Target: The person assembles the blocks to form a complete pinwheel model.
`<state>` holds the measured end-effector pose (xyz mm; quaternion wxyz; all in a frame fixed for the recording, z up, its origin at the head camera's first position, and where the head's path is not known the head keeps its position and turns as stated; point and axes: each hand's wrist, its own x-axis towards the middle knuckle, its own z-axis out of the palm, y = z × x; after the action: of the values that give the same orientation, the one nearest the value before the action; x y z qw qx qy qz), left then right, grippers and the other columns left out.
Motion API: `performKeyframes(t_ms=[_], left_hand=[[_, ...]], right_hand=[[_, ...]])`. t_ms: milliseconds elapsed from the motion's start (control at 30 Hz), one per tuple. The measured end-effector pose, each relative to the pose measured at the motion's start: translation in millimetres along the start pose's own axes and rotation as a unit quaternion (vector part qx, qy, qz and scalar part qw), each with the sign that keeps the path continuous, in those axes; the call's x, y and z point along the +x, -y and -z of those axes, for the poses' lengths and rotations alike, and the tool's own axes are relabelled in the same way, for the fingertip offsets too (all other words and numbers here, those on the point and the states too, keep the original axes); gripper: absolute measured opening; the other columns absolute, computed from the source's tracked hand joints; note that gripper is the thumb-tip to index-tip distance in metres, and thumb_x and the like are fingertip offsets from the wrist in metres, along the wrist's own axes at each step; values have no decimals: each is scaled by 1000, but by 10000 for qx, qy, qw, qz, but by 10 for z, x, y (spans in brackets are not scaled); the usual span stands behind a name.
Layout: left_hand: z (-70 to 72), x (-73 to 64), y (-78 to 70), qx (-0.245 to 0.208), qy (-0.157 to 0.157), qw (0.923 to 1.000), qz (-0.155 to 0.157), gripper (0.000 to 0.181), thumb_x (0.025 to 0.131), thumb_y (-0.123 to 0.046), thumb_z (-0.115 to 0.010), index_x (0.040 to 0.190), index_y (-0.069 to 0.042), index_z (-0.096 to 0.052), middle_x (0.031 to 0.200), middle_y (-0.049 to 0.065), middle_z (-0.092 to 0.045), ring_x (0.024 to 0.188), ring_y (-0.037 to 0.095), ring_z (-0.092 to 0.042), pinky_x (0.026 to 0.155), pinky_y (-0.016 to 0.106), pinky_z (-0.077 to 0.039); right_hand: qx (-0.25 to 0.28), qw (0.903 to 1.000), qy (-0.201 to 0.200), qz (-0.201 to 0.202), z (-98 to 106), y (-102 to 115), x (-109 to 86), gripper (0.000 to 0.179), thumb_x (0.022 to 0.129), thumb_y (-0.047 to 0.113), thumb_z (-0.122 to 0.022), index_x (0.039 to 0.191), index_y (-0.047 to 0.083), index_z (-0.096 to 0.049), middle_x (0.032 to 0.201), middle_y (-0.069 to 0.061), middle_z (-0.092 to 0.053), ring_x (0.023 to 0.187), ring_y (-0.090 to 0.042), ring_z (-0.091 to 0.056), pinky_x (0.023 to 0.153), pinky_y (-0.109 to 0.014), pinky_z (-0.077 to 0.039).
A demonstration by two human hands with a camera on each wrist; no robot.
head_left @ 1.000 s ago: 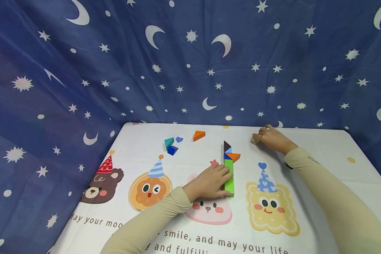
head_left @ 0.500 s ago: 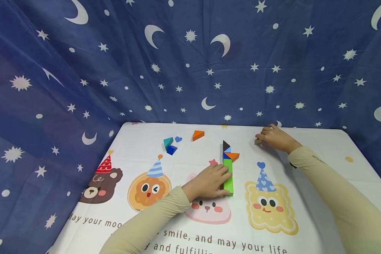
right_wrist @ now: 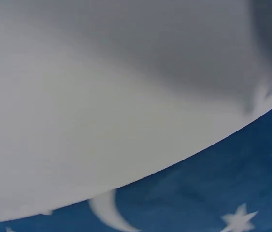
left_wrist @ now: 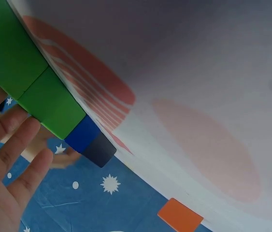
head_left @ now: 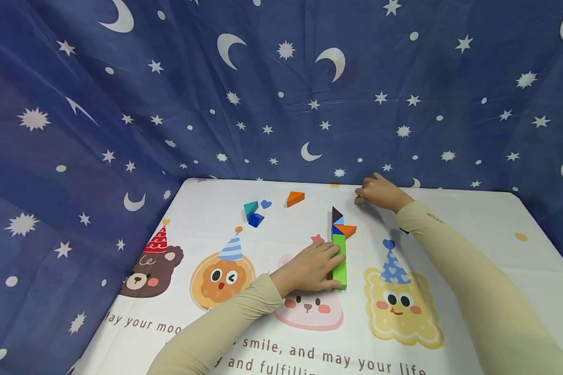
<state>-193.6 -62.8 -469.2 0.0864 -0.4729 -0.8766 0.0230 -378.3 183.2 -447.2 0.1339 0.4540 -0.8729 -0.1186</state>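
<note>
My left hand lies against the left side of a row of two green blocks, thumb by the near end. In the left wrist view its fingers are spread and fairly straight, fingertips at the green blocks. Beyond them in line are a blue triangular block, a light blue one and a dark brown one. An orange triangular block juts out to the right. Near the table's back edge, my right hand pinches a small brown block, partly hidden by the fingers.
Left of the row lie a teal triangular block, a dark blue block and another orange triangular block. The white printed tablecloth ends at a blue star-and-moon curtain behind and at the left.
My right hand has shifted left along the back of the table with the brown block, after first drawing slightly right. The left hand and the row have stayed put.
</note>
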Motion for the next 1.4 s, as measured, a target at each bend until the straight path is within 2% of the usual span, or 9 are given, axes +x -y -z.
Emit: performKeyframes(t_ms=[200,333,433,567,800,933,1100,1200,1400], left_hand=[[1,16,-11,0,-24,10000,-48,52,88,-64,-45,112,-18,-49,113,-2,-50,113,15,-48,101,30,-39],[3,21,-15,32,-31,10000,-46,52,88,-64,-45,111,-18,-49,111,-2,-50,110,15,-48,99,30,-40],[4,22,-16,33,-37,10000,-48,52,88,-64,-45,112,-18,-50,111,-2,-50,109,14,-48,98,30,-40],[9,22,-17,10,-44,10000,-51,52,88,-63,-45,112,-18,-50,111,-2,-50,108,14,-48,98,29,-40],[17,14,-7,61,-23,10000,-49,52,88,-63,-45,112,-18,-50,110,-3,-49,109,15,-49,99,29,-40],[20,12,-1,54,2,10000,-49,52,88,-63,-45,113,-18,-50,111,-3,-50,110,15,-49,100,29,-40],[24,8,-2,47,30,10000,-31,52,88,-63,-45,113,-18,-50,111,-2,-50,111,15,-49,100,30,-40],[20,3,-4,29,82,10000,-10,52,89,-63,-44,113,-18,-50,113,-2,-50,112,15,-49,102,30,-40],[16,4,-16,33,66,10000,12,51,88,-62,-45,114,-18,-50,114,-2,-51,112,15,-49,102,30,-39]], right_hand=[[-3,9995,-133,296,20,135,315,11,75,10,-74,86,13,-71,78,-4,-71,76,-21,-60,74,-43,-44],[-93,9988,-54,468,59,245,495,9,78,13,-71,87,13,-70,80,-3,-72,82,-23,-63,85,-48,-47],[-199,9979,37,615,109,321,586,14,77,8,-72,90,13,-70,82,-3,-72,86,-24,-64,91,-52,-47],[-304,9959,11,855,157,396,658,21,75,0,-73,90,13,-69,83,-4,-72,85,-23,-63,91,-50,-48],[-296,9928,-77,1161,135,483,722,23,78,2,-71,96,16,-69,86,-4,-70,85,-20,-63,90,-44,-48],[-186,9916,-142,1270,143,526,718,29,77,4,-72,102,18,-68,88,-3,-70,84,-18,-62,83,-37,-46],[-86,9933,-181,1135,157,525,661,32,81,7,-70,112,15,-64,95,-3,-71,90,-21,-64,87,-40,-47],[-132,9960,-114,873,162,503,600,36,84,14,-69,118,12,-61,105,-6,-69,100,-24,-63,94,-46,-47],[-103,9994,1,322,200,445,420,49,82,25,-72,126,9,-55,121,-12,-61,114,-30,-56,101,-53,-40]])
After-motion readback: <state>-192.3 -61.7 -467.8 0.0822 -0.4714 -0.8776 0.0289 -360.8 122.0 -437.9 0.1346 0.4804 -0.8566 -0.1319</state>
